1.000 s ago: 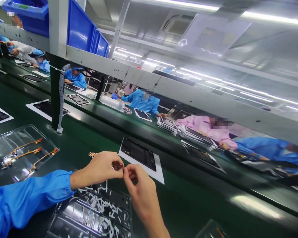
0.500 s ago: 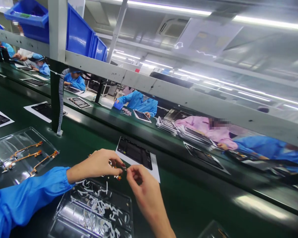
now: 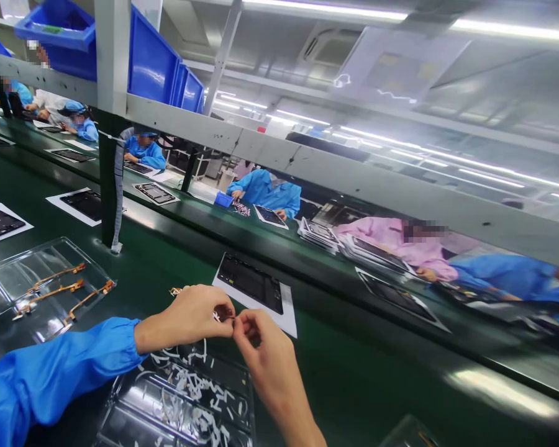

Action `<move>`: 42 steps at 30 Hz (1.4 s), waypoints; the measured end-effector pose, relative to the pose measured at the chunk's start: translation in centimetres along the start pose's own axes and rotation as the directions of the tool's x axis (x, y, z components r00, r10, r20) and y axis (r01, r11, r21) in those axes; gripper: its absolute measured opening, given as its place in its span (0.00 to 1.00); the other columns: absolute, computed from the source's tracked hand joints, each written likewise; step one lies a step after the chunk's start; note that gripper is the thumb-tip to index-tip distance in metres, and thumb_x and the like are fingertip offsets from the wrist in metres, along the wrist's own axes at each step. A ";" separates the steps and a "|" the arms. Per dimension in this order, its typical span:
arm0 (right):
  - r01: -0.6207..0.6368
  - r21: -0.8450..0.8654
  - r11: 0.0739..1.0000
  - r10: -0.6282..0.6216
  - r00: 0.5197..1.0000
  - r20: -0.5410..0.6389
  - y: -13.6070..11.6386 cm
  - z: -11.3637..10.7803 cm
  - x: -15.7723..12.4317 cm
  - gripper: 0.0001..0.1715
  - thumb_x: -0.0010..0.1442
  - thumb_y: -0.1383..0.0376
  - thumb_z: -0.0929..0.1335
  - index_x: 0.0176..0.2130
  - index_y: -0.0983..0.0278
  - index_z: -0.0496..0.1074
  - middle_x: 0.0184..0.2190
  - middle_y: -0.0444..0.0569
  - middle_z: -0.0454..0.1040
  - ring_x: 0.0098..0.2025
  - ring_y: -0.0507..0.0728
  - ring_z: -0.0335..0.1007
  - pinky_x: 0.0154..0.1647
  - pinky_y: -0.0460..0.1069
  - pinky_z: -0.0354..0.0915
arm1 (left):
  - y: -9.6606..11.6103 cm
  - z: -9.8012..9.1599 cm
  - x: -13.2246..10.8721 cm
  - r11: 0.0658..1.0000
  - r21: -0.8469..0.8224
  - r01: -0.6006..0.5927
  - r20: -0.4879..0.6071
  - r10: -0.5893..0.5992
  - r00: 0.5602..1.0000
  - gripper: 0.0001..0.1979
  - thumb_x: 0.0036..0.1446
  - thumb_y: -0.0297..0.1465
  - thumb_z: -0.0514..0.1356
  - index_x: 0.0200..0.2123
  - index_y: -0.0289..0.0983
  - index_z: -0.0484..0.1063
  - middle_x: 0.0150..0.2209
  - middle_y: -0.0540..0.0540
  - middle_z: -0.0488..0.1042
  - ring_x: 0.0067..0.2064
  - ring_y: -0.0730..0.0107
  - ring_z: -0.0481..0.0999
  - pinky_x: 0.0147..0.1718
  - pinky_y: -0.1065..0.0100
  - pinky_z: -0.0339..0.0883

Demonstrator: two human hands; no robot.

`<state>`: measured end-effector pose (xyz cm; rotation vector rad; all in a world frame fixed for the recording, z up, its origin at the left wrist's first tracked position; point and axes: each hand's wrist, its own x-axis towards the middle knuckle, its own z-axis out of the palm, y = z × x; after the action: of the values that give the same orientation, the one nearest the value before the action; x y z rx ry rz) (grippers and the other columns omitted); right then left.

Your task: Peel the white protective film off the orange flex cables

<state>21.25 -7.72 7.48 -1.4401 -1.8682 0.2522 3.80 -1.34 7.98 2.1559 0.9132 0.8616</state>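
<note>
My left hand (image 3: 193, 315) and my right hand (image 3: 265, 347) meet fingertip to fingertip above the bench. Each is closed in a pinch, and a tiny dark piece between the tips is too small to name. Just below them lies a clear plastic tray (image 3: 135, 406) strewn with white paper-like strips (image 3: 195, 385). Behind the fingers, a black tablet housing (image 3: 251, 282) rests on a white sheet (image 3: 286, 310). Partly hidden by my left hand are small orange and white parts (image 3: 174, 291).
At left, another clear tray (image 3: 37, 248) holds orange flex cables (image 3: 51, 292). A dark post (image 3: 108, 186) rises from the green belt (image 3: 354, 372), carrying a grey beam (image 3: 261, 139). More housings lie along the line, and co-workers in blue and pink sit across it.
My fingertips have come together, closing the small gap between them. The whole view has shifted slightly. A co-worker across the line has set down a small blue box.
</note>
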 end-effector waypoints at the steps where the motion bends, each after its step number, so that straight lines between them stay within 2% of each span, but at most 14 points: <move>1: -0.001 0.003 1.000 0.001 1.000 -0.006 0.0 0.0 0.0 0.10 0.66 0.60 0.65 0.33 0.62 0.70 0.26 0.44 0.74 0.25 0.53 0.69 0.27 0.45 0.66 | 0.0 0.0 0.0 1.000 0.004 0.001 0.001 -0.001 1.000 0.05 0.52 0.30 0.66 0.34 0.37 0.81 0.34 0.50 0.81 0.36 0.67 0.78 0.33 0.71 0.61; 10: -0.029 0.023 0.999 0.030 0.999 -0.014 -0.3 -0.3 0.0 0.10 0.65 0.61 0.65 0.33 0.62 0.70 0.26 0.45 0.74 0.26 0.53 0.70 0.28 0.46 0.67 | -0.1 -0.1 0.1 1.000 0.012 0.013 0.021 -0.013 1.000 0.07 0.52 0.27 0.63 0.35 0.39 0.81 0.36 0.50 0.82 0.38 0.67 0.79 0.35 0.70 0.62; 16: -0.029 0.007 1.000 0.029 0.999 -0.025 -0.2 -0.1 0.0 0.11 0.67 0.60 0.65 0.34 0.62 0.71 0.27 0.45 0.74 0.26 0.53 0.70 0.28 0.47 0.66 | 0.1 -0.2 0.0 0.998 -0.046 0.041 0.012 -0.041 0.999 0.05 0.52 0.32 0.66 0.34 0.39 0.81 0.34 0.50 0.81 0.37 0.66 0.79 0.34 0.70 0.62; 22: 0.012 -0.020 1.000 -0.013 1.000 -0.018 -0.3 0.1 0.0 0.12 0.68 0.60 0.64 0.34 0.62 0.70 0.27 0.45 0.74 0.26 0.53 0.70 0.28 0.47 0.66 | 0.2 -0.1 0.0 0.994 -0.092 0.055 0.026 -0.053 0.998 0.04 0.52 0.31 0.67 0.33 0.38 0.81 0.33 0.50 0.81 0.37 0.67 0.78 0.34 0.71 0.61; 28: 0.045 -0.032 0.998 -0.047 0.998 -0.038 -0.1 0.4 0.0 0.11 0.67 0.61 0.64 0.34 0.62 0.70 0.27 0.45 0.74 0.25 0.53 0.70 0.28 0.47 0.66 | -0.2 0.1 0.1 0.997 -0.059 0.039 0.027 -0.038 0.999 0.05 0.53 0.30 0.67 0.34 0.38 0.82 0.34 0.50 0.81 0.38 0.67 0.78 0.34 0.71 0.61; 32: 0.032 -0.020 0.999 -0.032 0.999 -0.024 -0.1 0.4 -0.1 0.10 0.66 0.62 0.64 0.34 0.62 0.70 0.27 0.45 0.74 0.25 0.53 0.70 0.27 0.47 0.66 | -0.3 -0.1 0.2 0.999 0.009 0.033 0.037 -0.033 0.999 0.06 0.53 0.28 0.65 0.35 0.39 0.82 0.36 0.50 0.82 0.39 0.65 0.79 0.34 0.70 0.61; 35: 0.004 -0.011 1.000 -0.005 1.000 -0.027 -0.2 0.0 0.0 0.10 0.66 0.61 0.65 0.33 0.61 0.70 0.27 0.46 0.74 0.26 0.53 0.70 0.28 0.47 0.67 | -0.4 -0.4 0.3 1.000 -0.013 0.014 0.069 -0.013 0.998 0.08 0.53 0.28 0.65 0.38 0.40 0.83 0.38 0.50 0.83 0.40 0.65 0.80 0.36 0.70 0.63; 38: -0.033 0.007 0.999 0.034 0.998 -0.044 -0.4 -0.7 0.2 0.11 0.64 0.59 0.66 0.32 0.61 0.71 0.27 0.46 0.75 0.26 0.54 0.71 0.27 0.47 0.67 | -0.8 -0.9 0.4 0.998 -0.068 -0.011 0.098 0.018 0.995 0.09 0.57 0.32 0.65 0.41 0.41 0.83 0.41 0.50 0.83 0.41 0.65 0.80 0.38 0.71 0.65; 42: -0.053 0.024 0.998 0.054 0.997 -0.048 -0.9 -1.4 0.5 0.12 0.63 0.58 0.66 0.31 0.61 0.72 0.24 0.46 0.74 0.24 0.54 0.70 0.25 0.46 0.67 | -1.5 -1.3 0.9 0.992 -0.124 -0.012 0.103 0.025 0.994 0.10 0.62 0.35 0.63 0.40 0.39 0.84 0.39 0.48 0.83 0.42 0.64 0.80 0.38 0.71 0.66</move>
<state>21.51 -7.98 9.18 -1.4695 -1.7837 0.2615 2.78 0.58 7.95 2.0849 0.7693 0.7857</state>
